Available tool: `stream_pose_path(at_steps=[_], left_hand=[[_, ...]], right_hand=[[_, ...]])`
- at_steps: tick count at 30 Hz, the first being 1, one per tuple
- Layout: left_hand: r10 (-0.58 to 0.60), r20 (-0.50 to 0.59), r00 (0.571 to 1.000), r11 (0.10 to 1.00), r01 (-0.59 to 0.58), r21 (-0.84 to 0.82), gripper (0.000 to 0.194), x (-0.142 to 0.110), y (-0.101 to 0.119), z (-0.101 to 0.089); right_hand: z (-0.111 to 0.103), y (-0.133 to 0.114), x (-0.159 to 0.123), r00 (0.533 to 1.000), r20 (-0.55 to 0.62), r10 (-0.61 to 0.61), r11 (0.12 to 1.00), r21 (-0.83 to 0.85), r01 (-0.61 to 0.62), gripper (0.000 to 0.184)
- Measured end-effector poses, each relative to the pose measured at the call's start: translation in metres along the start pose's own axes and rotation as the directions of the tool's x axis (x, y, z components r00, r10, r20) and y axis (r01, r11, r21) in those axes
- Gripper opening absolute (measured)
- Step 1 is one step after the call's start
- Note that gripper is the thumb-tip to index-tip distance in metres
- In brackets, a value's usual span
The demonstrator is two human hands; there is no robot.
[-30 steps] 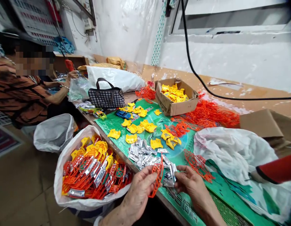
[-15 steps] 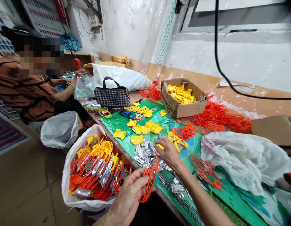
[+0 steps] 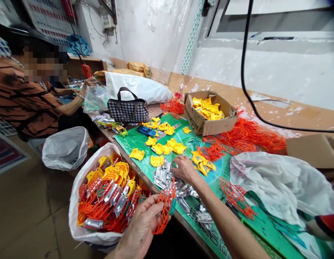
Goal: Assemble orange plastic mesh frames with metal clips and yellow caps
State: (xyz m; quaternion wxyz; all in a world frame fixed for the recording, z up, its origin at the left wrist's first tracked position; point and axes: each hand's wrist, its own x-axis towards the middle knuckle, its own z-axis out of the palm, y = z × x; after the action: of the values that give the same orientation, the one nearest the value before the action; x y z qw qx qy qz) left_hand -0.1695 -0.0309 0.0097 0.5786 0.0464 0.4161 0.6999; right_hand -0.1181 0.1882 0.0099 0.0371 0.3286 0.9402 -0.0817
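My left hand (image 3: pixel 145 223) is closed around the side of an orange lattice plastic frame (image 3: pixel 166 207), which has a teal-green part on its right side. It holds the frame tilted just off the table's front edge. My right hand (image 3: pixel 184 168) is bent down at the pile of silver plastic pieces (image 3: pixel 162 175), its fingers drawn together. What lies between those fingertips is hidden. Yellow plastic shells (image 3: pixel 157 160) lie just beyond the silver pile, and a further stack of yellow shells (image 3: pixel 203 163) sits right of my right hand.
A white sack (image 3: pixel 75 216) full of orange, yellow and silver assemblies stands at the left. A cardboard box (image 3: pixel 214 126) of yellow shells is at the back, beside heaped orange frames (image 3: pixel 248 133). Beyond a checked bag (image 3: pixel 128 110), another person (image 3: pixel 29 104) sits working. A black cable (image 3: pixel 244 72) hangs right.
My right hand has moved left, over the silver pieces; the yellow patch seen at its fingers is gone from view. My left hand has shifted slightly left with the orange frame.
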Motion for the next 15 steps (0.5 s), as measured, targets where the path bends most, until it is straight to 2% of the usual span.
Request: stream_pose_path(at_steps=[3,7,11,15], left_hand=[[-0.011,-0.012,1.0,1.0,0.011,-0.021,0.025,-0.002,-0.001,0.002],[-0.013,-0.018,1.0,1.0,0.013,-0.006,0.026,-0.005,0.0,-0.001],[0.012,-0.07,0.998,1.0,-0.01,0.025,0.034,-0.003,0.001,-0.004],[0.024,-0.067,0.997,1.0,-0.023,0.017,0.036,0.003,0.003,-0.004]], right_hand=[[-0.002,-0.01,0.012,0.998,0.057,-0.009,1.0,-0.004,0.009,0.035],[-0.001,-0.018,0.024,0.991,0.112,0.069,0.998,-0.004,-0.069,0.034],[-0.001,-0.019,0.024,0.988,0.075,0.133,0.988,0.068,-0.138,0.034],[0.0,-0.016,0.018,0.986,-0.013,0.164,0.957,0.246,-0.155,0.033]])
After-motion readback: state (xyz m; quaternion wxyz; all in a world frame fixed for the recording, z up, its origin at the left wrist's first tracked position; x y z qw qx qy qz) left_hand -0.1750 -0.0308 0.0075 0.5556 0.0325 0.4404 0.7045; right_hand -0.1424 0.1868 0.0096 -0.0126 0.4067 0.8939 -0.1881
